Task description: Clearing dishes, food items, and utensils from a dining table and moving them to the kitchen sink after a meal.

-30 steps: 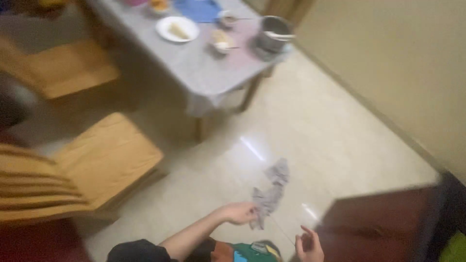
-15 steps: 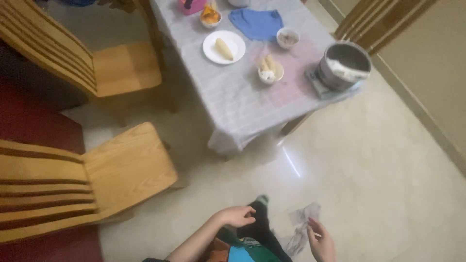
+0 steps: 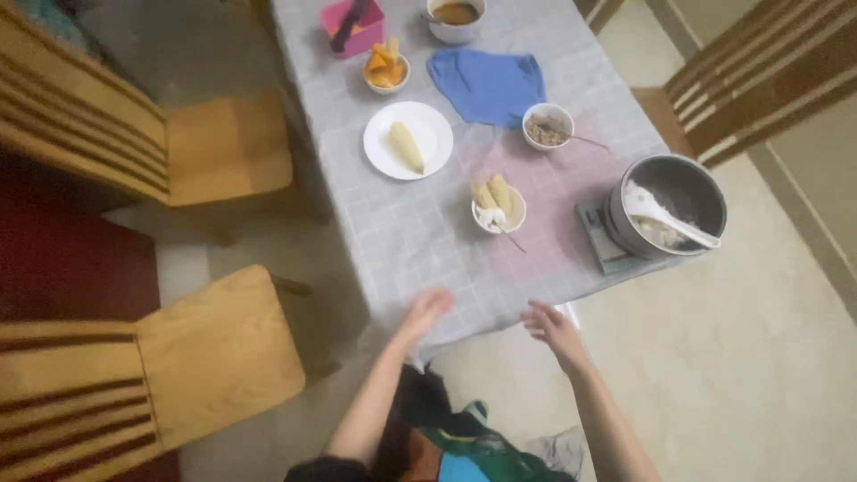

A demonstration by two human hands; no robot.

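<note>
Your left hand [image 3: 427, 312] and right hand [image 3: 552, 327], each grip spread and empty, sit at the near edge of the grey tablecloth [image 3: 420, 236] on the worktop. Bare floor [image 3: 741, 357] lies right of them. Beyond the right hand: a metal pot [image 3: 668, 207] holding rice and a white ladle [image 3: 665, 219].
</note>
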